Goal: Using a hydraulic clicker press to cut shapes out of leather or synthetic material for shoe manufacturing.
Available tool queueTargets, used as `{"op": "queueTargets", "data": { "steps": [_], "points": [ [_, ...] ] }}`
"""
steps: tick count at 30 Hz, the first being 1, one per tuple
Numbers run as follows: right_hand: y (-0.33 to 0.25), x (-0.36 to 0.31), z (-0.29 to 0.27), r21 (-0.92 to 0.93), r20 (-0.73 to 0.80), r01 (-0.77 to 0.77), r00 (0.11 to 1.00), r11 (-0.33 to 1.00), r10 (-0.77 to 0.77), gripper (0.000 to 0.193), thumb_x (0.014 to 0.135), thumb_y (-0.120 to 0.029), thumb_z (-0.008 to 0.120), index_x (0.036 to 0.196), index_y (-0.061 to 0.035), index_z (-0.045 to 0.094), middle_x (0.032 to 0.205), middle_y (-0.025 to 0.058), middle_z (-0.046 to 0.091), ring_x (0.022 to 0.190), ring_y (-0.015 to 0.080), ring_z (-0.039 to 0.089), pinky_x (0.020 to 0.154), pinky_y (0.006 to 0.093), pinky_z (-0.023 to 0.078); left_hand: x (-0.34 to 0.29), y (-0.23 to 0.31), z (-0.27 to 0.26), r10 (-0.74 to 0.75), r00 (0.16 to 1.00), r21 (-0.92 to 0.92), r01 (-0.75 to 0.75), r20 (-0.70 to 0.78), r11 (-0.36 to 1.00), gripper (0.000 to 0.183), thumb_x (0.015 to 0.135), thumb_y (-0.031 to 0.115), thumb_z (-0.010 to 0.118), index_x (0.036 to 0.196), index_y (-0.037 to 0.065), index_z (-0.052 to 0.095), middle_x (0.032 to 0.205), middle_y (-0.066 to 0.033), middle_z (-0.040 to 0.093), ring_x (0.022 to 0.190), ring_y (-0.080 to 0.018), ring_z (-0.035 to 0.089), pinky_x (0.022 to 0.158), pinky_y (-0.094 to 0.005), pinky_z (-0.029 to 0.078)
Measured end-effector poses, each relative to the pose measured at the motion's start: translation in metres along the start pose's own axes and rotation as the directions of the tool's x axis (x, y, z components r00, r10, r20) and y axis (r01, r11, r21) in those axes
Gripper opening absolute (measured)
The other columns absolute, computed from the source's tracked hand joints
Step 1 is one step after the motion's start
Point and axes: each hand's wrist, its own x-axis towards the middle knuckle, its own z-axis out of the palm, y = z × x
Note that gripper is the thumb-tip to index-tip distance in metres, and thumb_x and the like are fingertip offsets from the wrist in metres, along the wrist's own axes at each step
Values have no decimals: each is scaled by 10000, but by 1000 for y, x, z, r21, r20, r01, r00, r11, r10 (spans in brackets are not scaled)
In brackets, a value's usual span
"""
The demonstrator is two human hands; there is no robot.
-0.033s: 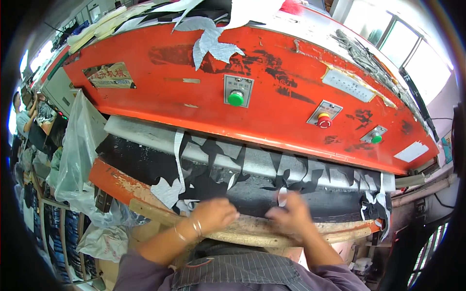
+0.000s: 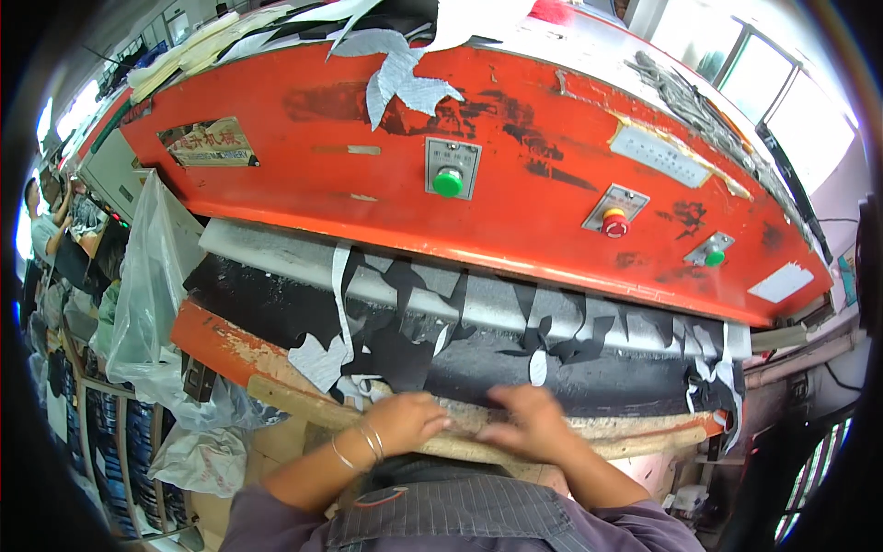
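Handling the black scraps (image 2: pixel 397 359) seems the step: the left hand (image 2: pixel 402 423) is curled, whether around anything I cannot tell, the right hand (image 2: pixel 532 425) looks released, and the white oval scrap (image 2: pixel 538 368) lies just beyond its fingers, so taking it would call for reaching forward.

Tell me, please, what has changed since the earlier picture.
The right hand has moved left and toward the person, uncovering more of the small white piece; whether it held it is unclear. The left hand shifted slightly nearer the body. The red machine stayed put.
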Motion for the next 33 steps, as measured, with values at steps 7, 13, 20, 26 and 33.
{"op": "queueTargets", "data": {
  "steps": [7, 13, 20, 26, 33],
  "points": [
    [-49, -12, 96, -238, 29, 47, 999, 970, -41, 398, 608, -233, 779, 926, -58, 618, 861, 78, 613, 819, 245, 611, 674, 331, 518, -42, 8, 39, -2, 957, 162, 51, -288, 985, 167, 835, 242, 589, 828, 107, 686, 791, -58, 624, 780, -255, 592, 700, -383, 495],
    [-50, 1, 91, -271, 167, 44, 986, 961, 2, 353, 671, -272, 756, 940, -68, 651, 849, 89, 651, 803, 263, 644, 671, 365, 533, -35, -14, 38, 37, 961, 95, -11, -273, 995, 210, 811, 248, 583, 734, 77, 676, 740, -85, 622, 766, -276, 593, 716, -399, 488],
    [-4, 182, 14, -196, 4, -288, 956, 937, 294, 764, 803, -642, 576, 1316, -81, 494, 1258, 230, 546, 1159, 402, 510, 900, 492, 464, -1, -47, -11, 45, 954, -293, 46, 296, 955, 282, 894, 313, 556, 934, 74, 699, 877, -130, 673, 865, -330, 633, 822, -387, 491],
    [57, 361, 40, -340, -200, -618, 784, 709, 588, 842, 766, -698, 563, 1312, -67, 445, 1302, 227, 428, 1279, 364, 364, 921, 503, 457, 64, -56, -54, 140, 989, -322, -117, 50, 939, 290, 917, 319, 568, 1057, 86, 670, 975, -132, 662, 884, -312, 633, 771, -396, 506],
    [51, 340, 12, -10, -153, -542, 831, 841, 534, 656, 638, -438, 678, 1074, 48, 619, 1211, 259, 488, 1166, 397, 414, 1004, 426, 374, 84, -89, -81, -206, 951, -736, -34, -232, 676, 362, 899, 96, 580, 1255, 59, 525, 1163, -102, 590, 1060, -194, 570, 865, -309, 475]
  ]
}}
